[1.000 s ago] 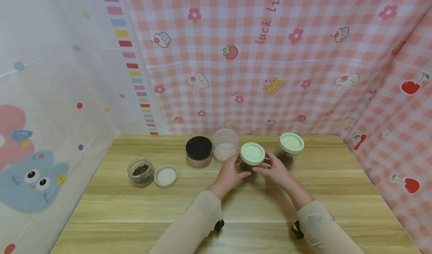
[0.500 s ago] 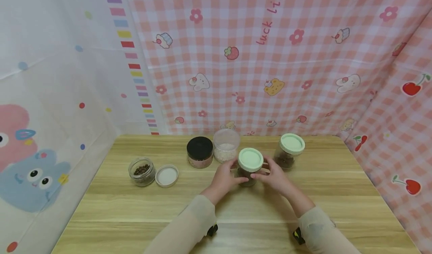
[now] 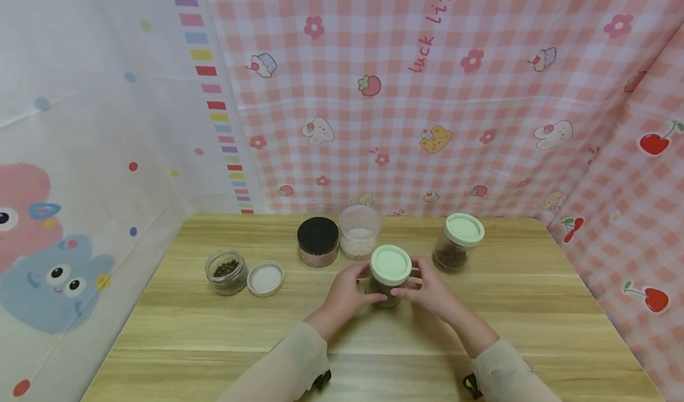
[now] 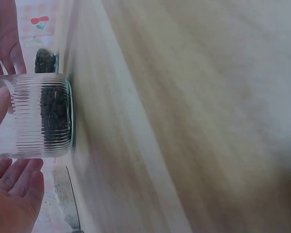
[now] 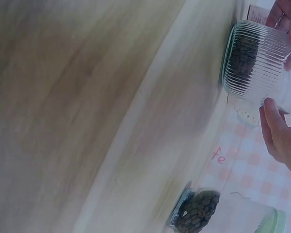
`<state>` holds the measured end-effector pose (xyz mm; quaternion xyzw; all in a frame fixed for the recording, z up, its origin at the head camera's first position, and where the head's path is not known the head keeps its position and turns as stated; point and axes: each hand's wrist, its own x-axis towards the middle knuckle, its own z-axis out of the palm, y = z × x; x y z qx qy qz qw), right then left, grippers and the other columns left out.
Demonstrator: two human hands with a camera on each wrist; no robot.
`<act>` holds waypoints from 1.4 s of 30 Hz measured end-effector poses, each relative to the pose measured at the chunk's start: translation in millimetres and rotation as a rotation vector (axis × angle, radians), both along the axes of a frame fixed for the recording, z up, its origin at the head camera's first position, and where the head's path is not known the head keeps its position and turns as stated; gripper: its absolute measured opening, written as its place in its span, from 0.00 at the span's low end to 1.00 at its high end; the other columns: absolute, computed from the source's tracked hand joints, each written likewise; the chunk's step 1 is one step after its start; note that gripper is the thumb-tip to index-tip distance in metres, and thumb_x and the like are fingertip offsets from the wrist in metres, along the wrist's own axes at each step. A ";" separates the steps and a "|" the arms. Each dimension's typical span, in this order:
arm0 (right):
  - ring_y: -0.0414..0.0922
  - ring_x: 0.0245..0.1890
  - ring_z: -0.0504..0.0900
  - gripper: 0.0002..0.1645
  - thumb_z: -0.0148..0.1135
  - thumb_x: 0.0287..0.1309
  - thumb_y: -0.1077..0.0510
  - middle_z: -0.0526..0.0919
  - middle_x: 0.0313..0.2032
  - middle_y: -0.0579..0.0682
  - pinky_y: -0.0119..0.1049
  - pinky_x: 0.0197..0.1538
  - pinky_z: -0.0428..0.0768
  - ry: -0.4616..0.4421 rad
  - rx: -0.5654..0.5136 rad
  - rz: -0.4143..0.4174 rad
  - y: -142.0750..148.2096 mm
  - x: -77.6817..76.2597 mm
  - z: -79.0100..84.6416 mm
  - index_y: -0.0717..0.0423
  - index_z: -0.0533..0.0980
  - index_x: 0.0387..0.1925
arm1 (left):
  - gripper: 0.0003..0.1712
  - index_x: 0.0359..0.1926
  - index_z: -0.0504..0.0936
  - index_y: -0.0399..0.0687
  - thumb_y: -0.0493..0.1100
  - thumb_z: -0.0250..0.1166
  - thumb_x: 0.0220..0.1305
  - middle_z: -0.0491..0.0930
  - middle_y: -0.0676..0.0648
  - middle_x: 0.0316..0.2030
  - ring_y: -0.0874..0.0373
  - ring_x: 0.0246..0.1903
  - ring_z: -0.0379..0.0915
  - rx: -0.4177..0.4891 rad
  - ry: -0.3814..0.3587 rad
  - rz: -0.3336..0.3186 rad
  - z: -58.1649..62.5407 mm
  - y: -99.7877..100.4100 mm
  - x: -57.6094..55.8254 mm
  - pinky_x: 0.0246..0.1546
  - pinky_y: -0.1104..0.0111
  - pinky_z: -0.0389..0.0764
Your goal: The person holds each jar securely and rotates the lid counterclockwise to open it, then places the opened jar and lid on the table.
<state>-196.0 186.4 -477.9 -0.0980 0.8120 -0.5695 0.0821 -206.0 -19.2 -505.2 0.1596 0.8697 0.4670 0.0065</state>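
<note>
Between my two hands is a ribbed glass jar (image 5: 262, 60) with a pale green lid (image 3: 391, 264), dark beans filling its lower part. My left hand (image 3: 346, 295) grips it from the left, thumb across the front. From the right my right hand (image 3: 431, 290) holds it, its thumb also on the front near the lid. In the left wrist view the base of the jar (image 4: 43, 116) is right at the tabletop, and the jar is upright in the head view. A second green-lidded jar (image 3: 454, 250) of dark beans stands to the right of my right hand.
Behind my left hand stand a black-lidded jar (image 3: 318, 241) with pink contents and a clear tub (image 3: 360, 233) of white grains. Farther left, an uncovered glass jar (image 3: 227, 274) of brown beans sits beside a loose white lid (image 3: 265, 278). A checked cloth (image 3: 395, 93) hangs behind the wooden table (image 3: 224, 342).
Both hands have drawn the green-lidded jar toward me and slightly left, away from the tub and the second green-lidded jar. The other containers keep their places.
</note>
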 end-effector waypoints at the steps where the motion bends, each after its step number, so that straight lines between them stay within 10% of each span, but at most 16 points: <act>1: 0.65 0.59 0.69 0.44 0.73 0.47 0.60 0.66 0.59 0.66 0.51 0.59 0.74 0.001 0.008 0.001 -1.1 1.1 0.0 0.65 0.59 0.61 | 0.45 0.63 0.71 0.52 0.55 0.76 0.42 0.78 0.49 0.54 0.56 0.53 0.75 0.001 -0.004 0.000 -0.2 -1.2 1.4 0.54 0.61 0.76; 42: 0.55 0.53 0.73 0.42 0.79 0.36 0.58 0.69 0.55 0.59 0.43 0.52 0.80 -0.001 0.056 0.062 -43.2 43.2 6.7 0.59 0.63 0.51 | 0.43 0.58 0.75 0.49 0.57 0.77 0.38 0.81 0.52 0.50 0.57 0.51 0.76 -0.044 -0.035 -0.072 8.1 -53.8 46.6 0.55 0.60 0.76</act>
